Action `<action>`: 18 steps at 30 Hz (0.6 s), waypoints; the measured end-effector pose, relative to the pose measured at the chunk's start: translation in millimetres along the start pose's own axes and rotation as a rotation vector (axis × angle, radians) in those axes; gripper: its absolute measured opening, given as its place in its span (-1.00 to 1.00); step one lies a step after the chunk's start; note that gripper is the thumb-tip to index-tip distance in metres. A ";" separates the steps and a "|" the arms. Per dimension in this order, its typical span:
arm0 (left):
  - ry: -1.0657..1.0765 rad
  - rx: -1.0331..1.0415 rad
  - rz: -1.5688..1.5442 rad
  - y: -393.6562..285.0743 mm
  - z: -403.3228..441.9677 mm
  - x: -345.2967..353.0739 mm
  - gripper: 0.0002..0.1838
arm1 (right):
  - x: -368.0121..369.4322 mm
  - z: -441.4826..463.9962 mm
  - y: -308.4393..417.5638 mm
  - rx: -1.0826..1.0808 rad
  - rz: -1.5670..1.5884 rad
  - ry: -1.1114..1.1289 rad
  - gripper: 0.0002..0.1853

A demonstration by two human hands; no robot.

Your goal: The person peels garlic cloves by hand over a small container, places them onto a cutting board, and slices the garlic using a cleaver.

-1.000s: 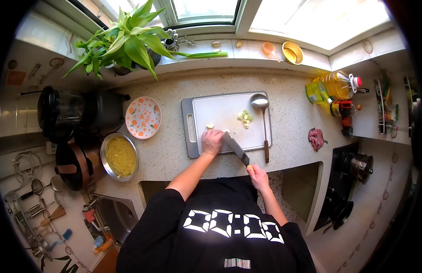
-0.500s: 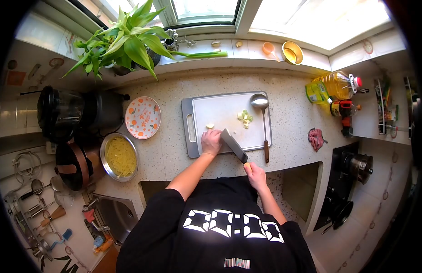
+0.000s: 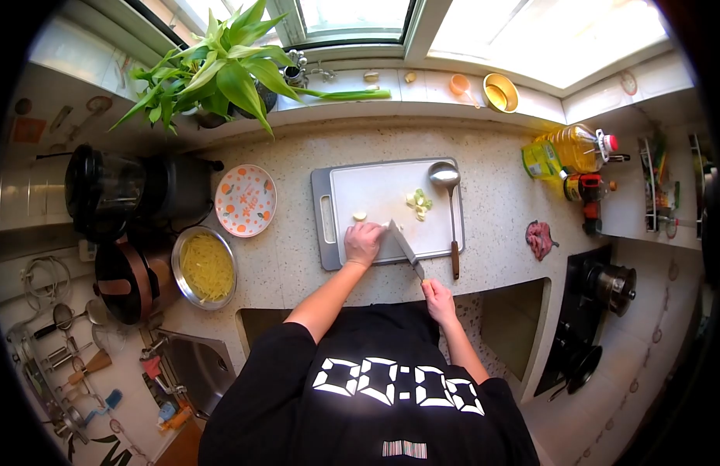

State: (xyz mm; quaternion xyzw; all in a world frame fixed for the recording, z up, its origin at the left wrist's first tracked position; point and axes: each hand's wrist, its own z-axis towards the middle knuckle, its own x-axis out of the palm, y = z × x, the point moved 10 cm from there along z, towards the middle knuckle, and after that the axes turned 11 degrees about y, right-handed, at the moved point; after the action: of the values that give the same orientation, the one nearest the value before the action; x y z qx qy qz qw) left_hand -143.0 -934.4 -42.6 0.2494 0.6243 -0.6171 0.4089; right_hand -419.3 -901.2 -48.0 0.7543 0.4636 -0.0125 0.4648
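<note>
My right hand (image 3: 437,299) grips the pale handle of a kitchen knife (image 3: 405,245), its blade slanting up and left over the white cutting board (image 3: 344,182). Beside the blade tip, my left hand (image 3: 363,243) has its fingers curled down on the board. A small pale piece, apparently a garlic clove, shows at these fingertips, mostly hidden. Another garlic clove (image 3: 360,217) lies just above that hand. Chopped pale-green and white pieces (image 3: 419,203) are heaped right of centre. Along the board's right side rests a metal ladle (image 3: 444,175) with a brown handle end.
Left of the board are a patterned plate (image 3: 246,200) and a metal bowl of yellow shreds (image 3: 207,268). An oil bottle (image 3: 579,147), a dark sauce bottle (image 3: 586,186) and some raw meat (image 3: 540,239) sit to the right. A plant (image 3: 220,74) stands by the window.
The knife blade has shifted slightly right, away from my left fingertips, and turned so it looks narrower. My left hand stays nearly in place.
</note>
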 end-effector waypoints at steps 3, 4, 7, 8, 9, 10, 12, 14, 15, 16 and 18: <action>-0.024 0.016 -0.002 -2.6 0.0 -2.2 -0.87 | -6.4 -7.8 10.4 -0.030 -0.091 -0.001 -0.57; -0.033 0.022 -0.002 -3.4 0.1 -3.7 -0.86 | -6.8 -8.7 12.7 -0.044 -0.111 -0.001 -0.57; -0.028 0.017 -0.006 -2.9 -0.1 -4.2 -0.85 | -7.6 -11.4 18.8 -0.056 -0.130 -0.009 -0.56; -0.023 0.016 -0.006 -2.9 -0.1 -3.9 -0.84 | -7.9 -12.3 20.6 -0.055 -0.130 -0.013 -0.56; -0.019 0.015 -0.005 -2.6 -0.1 -3.3 -0.84 | -7.5 -12.7 21.0 -0.056 -0.131 -0.013 -0.56; -0.015 0.013 -0.005 -2.0 -0.2 -2.8 -0.83 | -7.0 -13.1 21.6 -0.057 -0.133 -0.013 -0.57; -0.005 0.013 0.009 -0.6 -0.4 -1.5 -0.82 | -6.0 -13.5 20.8 -0.051 -0.147 -0.007 -0.57; -0.001 0.012 0.009 -0.1 -0.6 0.4 -0.81 | -4.6 -13.4 18.1 -0.037 -0.172 0.002 -0.58; -0.003 0.012 0.003 -0.6 -0.4 0.1 -0.81 | -5.4 -13.8 19.4 -0.039 -0.172 -0.001 -0.58; -0.004 0.011 -0.003 -0.9 -0.3 -0.3 -0.81 | -6.2 -14.0 20.7 -0.042 -0.172 -0.003 -0.58; -0.011 0.011 -0.007 -1.5 -0.4 -1.1 -0.81 | -7.1 -14.1 21.7 -0.038 -0.182 -0.004 -0.58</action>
State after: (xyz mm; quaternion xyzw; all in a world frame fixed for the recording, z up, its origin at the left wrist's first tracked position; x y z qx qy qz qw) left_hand -143.7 -933.9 -40.9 0.2462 0.6194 -0.6233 0.4089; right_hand -413.8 -899.0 -21.8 0.7000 0.5293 -0.0473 0.4771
